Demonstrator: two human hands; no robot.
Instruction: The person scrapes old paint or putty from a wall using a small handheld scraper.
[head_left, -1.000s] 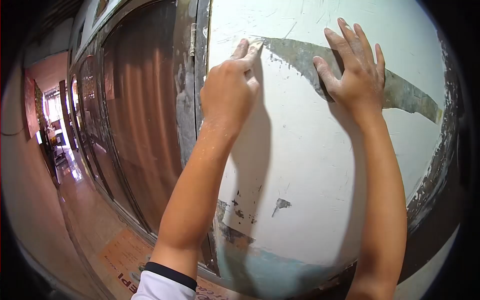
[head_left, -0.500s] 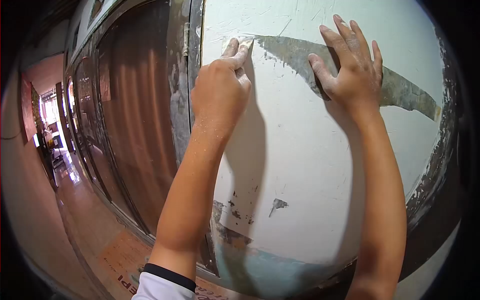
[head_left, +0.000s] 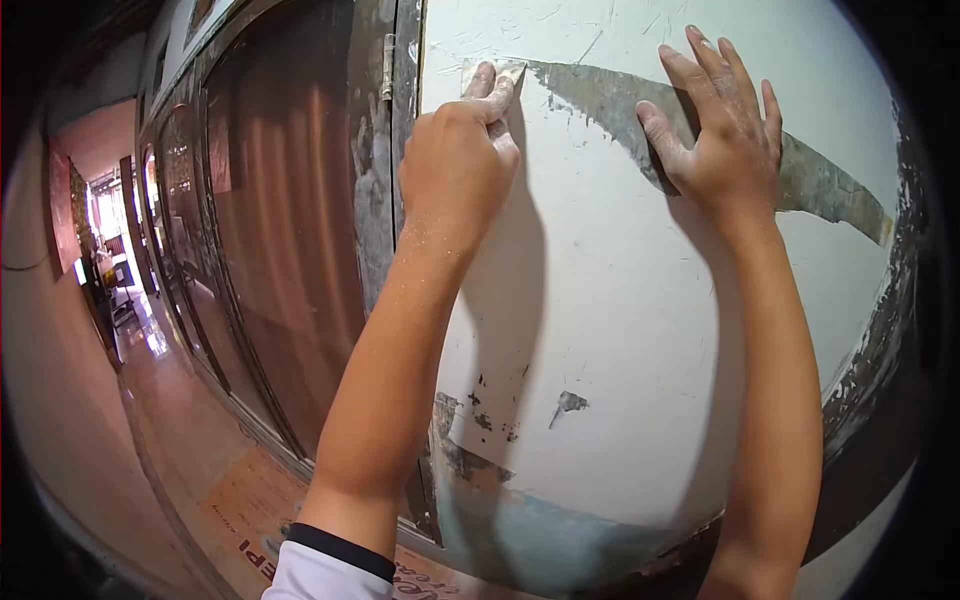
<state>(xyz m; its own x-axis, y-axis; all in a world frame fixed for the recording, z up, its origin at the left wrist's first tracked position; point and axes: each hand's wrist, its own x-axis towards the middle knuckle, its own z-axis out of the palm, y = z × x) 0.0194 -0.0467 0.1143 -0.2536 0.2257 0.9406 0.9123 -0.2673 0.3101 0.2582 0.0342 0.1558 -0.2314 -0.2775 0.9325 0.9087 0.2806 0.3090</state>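
My left hand [head_left: 465,140] is closed, its fingertips pinching a thin, flat, pale piece with a pointed corner [head_left: 512,70] against the painted panel [head_left: 620,290]. What kind of piece it is cannot be made out. That corner meets the left end of a bare grey strip [head_left: 600,95], where the white coating is gone along a ragged edge. To the right, my right hand [head_left: 725,140] lies on the panel with fingers spread, partly over the grey strip. Whitish dust coats the fingers of both hands.
A dark wooden frame with a metal hinge [head_left: 388,68] borders the panel on the left, beside glazed doors with a brown curtain [head_left: 280,200]. Printed cardboard [head_left: 250,510] lies on the floor. Small chipped patches [head_left: 570,402] mark the lower panel. A passage runs off at far left.
The whole view has shifted slightly, so panel and hands appear a little farther right and higher. Both hands keep nearly the same places on the panel.
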